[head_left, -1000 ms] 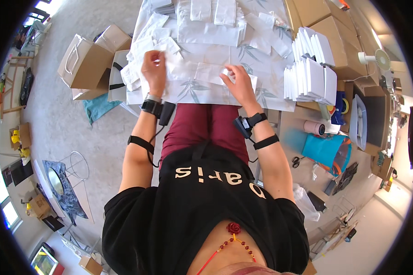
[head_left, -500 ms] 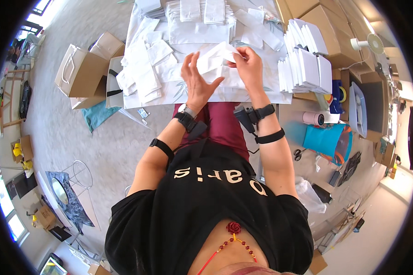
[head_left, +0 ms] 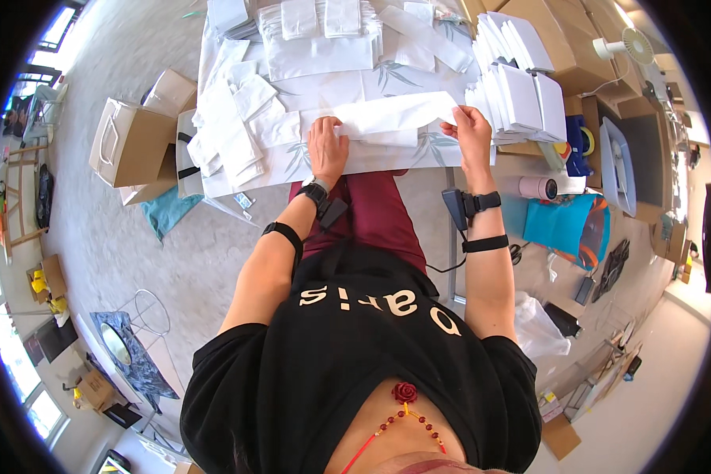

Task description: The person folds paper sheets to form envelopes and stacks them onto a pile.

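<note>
A long, thin white strip (head_left: 399, 113), paper-like or plastic, stretches sideways above the table's near edge. My right hand (head_left: 472, 136) pinches its right end between thumb and fingers. At the other end my left hand (head_left: 327, 152) has its fingers bent together over the strip's edge, close to the table. Just beneath the strip lies another flat white piece (head_left: 391, 138), partly covered. Loose white pieces (head_left: 227, 130) lie in an overlapping heap to the left of my left hand.
The table has a pale leaf-patterned cloth (head_left: 292, 170). Neat white stacks (head_left: 320, 55) lie at its far side. Upright bundles of folded white pieces (head_left: 521, 99) stand at the right, beside cardboard boxes (head_left: 565, 47) and a small fan (head_left: 636, 46). A brown carton (head_left: 138, 134) stands left.
My hands have moved apart, the right one outward to the right. The white strip, bunched and raised before, is now drawn out long and lower over the table.
</note>
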`<state>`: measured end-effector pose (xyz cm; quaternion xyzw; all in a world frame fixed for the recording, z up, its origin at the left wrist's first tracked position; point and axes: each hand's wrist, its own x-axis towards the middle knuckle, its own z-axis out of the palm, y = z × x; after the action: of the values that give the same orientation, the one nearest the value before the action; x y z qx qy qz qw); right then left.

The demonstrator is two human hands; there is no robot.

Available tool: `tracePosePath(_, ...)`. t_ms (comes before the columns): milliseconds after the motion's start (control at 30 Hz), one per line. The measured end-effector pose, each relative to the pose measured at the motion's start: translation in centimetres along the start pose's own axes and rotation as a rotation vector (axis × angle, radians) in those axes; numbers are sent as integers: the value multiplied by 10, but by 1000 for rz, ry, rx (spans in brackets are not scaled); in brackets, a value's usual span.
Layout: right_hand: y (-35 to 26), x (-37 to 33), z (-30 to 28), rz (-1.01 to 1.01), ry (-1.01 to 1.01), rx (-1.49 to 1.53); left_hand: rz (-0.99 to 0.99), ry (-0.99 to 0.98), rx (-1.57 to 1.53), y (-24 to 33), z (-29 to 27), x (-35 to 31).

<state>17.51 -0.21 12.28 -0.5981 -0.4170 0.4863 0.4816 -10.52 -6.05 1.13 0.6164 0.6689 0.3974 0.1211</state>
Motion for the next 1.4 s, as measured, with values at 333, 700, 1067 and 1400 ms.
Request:
tracePosePath(333,59,12,-33,64,148,-173,105,-16,71,-6,10,-2)
tracePosePath(700,102,21,-45,85,166,-274,148,-36,131,-5,13,0)
tracePosePath(1067,112,12,-46,-270,268,-975,137,-19,105,-4,14,0)
tracePosePath(1400,65,-18,72,-654,-188,-728,129,-20,98,0,11,2)
